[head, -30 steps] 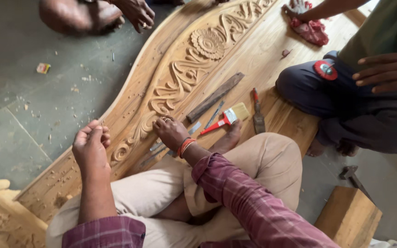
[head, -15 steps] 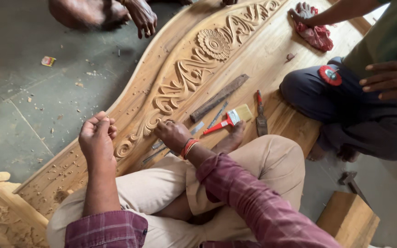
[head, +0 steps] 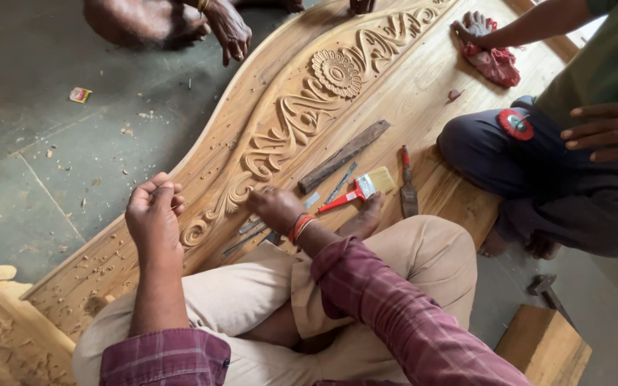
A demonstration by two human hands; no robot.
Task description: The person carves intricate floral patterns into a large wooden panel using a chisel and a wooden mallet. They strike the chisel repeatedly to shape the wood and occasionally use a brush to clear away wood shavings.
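My left hand (head: pixel 153 214) is raised over the near edge of a long carved wooden panel (head: pixel 423 86), its fingers curled into a loose fist with nothing showing in it. My right hand (head: pixel 275 207), with a red thread band at the wrist, rests fingertips down on the scroll carving (head: pixel 287 125). Several thin metal chisels (head: pixel 252 232) lie just below it. Whether its fingers grip one is hidden. I sit cross-legged on the panel.
A red-handled paintbrush (head: pixel 359 187), a dark wooden bar (head: pixel 343 156), a metal strip (head: pixel 340 183) and a red-handled chisel (head: pixel 407 187) lie beyond my right hand. A seated co-worker (head: pixel 559 179) presses a red cloth (head: pixel 493 63). Another person's hand (head: pixel 229 30) hangs at the top. A hammer (head: pixel 542 286) lies on the floor.
The view has tilted and the panel has slid a little in frame. My left hand rose slightly; my right hand stays on the carving.
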